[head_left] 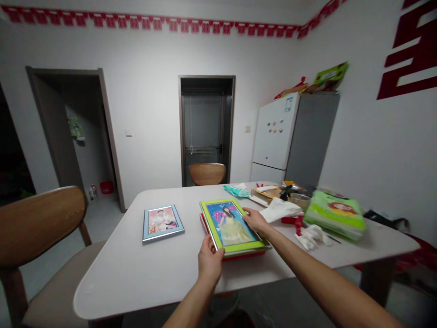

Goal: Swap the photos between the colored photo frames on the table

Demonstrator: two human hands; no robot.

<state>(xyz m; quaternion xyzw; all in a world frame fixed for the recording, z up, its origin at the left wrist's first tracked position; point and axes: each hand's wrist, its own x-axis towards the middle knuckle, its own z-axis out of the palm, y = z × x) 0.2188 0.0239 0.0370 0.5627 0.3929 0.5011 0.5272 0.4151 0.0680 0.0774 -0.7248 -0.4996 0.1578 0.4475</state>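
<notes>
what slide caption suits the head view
Left hand and right hand hold a green picture frame at a white table, blue frame to its left.

From my remote station I saw two bare, smooth forearms ending in bare hands above the white table [164, 278]. The left hand [210, 264], nearer the table's front edge, had a rounded thumb and slim fingers. The right hand [256, 222], farther in over the table, looked slender too, with a narrow wrist. From there the right forearm [317, 269] broadened evenly and seemed longer to me than the left forearm [193, 303]. Below the table's front edge I noticed a dark, blurred patch [235, 319]; I could not tell whether it was clothing.
</notes>
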